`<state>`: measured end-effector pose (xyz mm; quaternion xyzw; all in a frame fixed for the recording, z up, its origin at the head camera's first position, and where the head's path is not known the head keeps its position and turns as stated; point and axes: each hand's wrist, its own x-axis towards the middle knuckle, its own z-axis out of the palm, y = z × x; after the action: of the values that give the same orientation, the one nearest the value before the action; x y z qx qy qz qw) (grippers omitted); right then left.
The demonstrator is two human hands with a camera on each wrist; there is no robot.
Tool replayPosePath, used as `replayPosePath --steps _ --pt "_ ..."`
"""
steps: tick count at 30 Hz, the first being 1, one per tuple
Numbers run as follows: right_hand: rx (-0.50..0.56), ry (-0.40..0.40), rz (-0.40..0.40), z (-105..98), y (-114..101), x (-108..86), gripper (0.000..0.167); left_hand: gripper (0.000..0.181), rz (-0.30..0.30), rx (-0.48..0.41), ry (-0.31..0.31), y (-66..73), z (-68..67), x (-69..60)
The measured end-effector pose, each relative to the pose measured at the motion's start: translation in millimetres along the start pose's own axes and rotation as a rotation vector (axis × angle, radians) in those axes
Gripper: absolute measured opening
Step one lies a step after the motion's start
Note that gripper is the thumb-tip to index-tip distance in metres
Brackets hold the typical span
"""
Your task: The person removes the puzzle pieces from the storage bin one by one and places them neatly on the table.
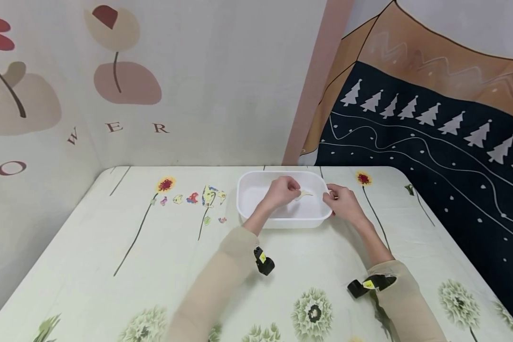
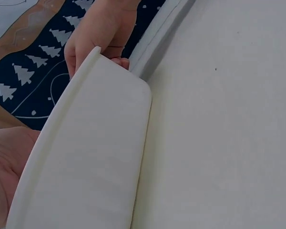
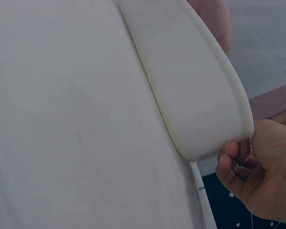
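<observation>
A white plastic basin [image 1: 301, 223] with rounded corners stands near the table's far edge. My left hand [image 1: 283, 191] is over its inside, and the fingertips pinch a small pale-yellow flat piece [image 1: 306, 194]. What the piece depicts is too small to tell. At the basin's right end my right hand [image 1: 344, 202] grips the rim. The right wrist view shows the curled fingers of that hand [image 3: 271, 171] at the basin's corner [image 3: 214, 124]. In the left wrist view the basin wall [image 2: 95, 133] hides most of the left hand [image 2: 9, 167].
Left of the basin lie several small colourful flat cutouts, among them a larger yellow-and-blue one [image 1: 208, 195], a red-and-blue one [image 1: 192, 197] and a green one [image 1: 207, 220]. A flower-patterned cloth [image 1: 175, 266] covers the table. Printed curtains hang behind and to the right.
</observation>
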<state>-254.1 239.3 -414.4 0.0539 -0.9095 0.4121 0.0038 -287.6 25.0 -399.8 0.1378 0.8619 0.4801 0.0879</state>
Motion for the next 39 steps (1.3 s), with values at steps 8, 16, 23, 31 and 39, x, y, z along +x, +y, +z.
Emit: replayPosePath --steps 8,16,23,31,39 --pt "0.008 -0.006 0.005 0 -2 0.6 0.047 0.020 -0.108 0.108 0.052 3.7 13.1 7.0" --pt "0.003 -0.011 0.017 0 -2 1.8 0.048 0.015 -0.152 0.257 0.048 7.8 19.7 9.6" --pt "0.004 -0.011 0.010 1 -2 1.5 0.047 0.011 -0.171 0.309 0.062 5.2 22.3 12.3" --pt "0.007 -0.007 0.010 1 -1 -0.4 0.047 0.006 -0.148 0.205 0.024 6.1 16.6 3.1" --pt "0.006 -0.006 0.006 0 -1 -1.1 0.045 0.008 -0.128 -0.029 -0.051 3.4 11.0 -3.5"
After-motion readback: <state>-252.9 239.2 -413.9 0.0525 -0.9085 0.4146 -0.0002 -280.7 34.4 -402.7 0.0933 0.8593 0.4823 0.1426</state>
